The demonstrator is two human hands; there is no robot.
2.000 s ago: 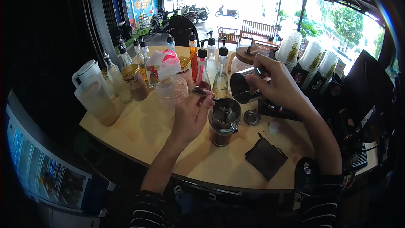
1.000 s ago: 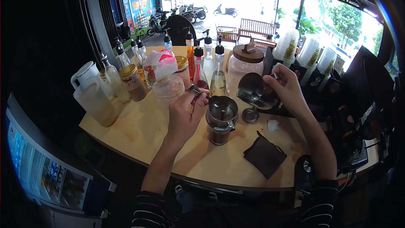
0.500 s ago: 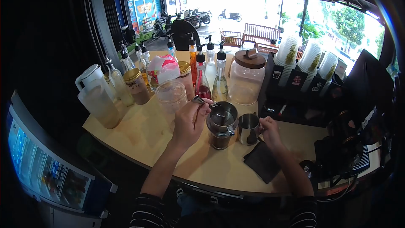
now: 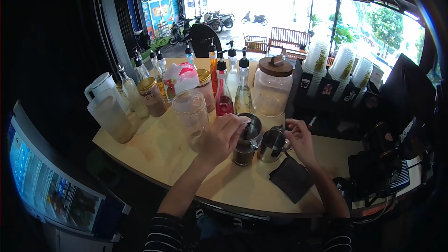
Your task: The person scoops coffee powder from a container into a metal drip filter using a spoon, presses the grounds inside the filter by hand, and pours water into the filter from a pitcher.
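My left hand (image 4: 221, 137) is closed in a pinch above the metal cup (image 4: 254, 125); the fingers mostly cover the spoon they hold. That cup sits on a glass (image 4: 243, 157) with dark contents. Beside them stands a small steel pitcher (image 4: 270, 145), slightly tilted. At its handle side is my right hand (image 4: 302, 142), thumb and forefinger apart. Whether a fingertip touches the pitcher is unclear. A dark folded cloth (image 4: 291, 179) lies below it. Left of my left hand is a clear plastic jar (image 4: 190, 112).
Behind stand several pump bottles (image 4: 243, 93), a gold-lidded jar (image 4: 151, 97), a wooden-lidded glass jar (image 4: 271, 88) and a pitcher (image 4: 109, 116). A black holder with stacked plastic cups (image 4: 342, 63) is at right. The counter edge (image 4: 140, 173) runs near my body.
My left hand has shifted right and turned over the metal cup, bringing the spoon along. My right hand has loosened from the pitcher's handle, and the pitcher has moved slightly left.
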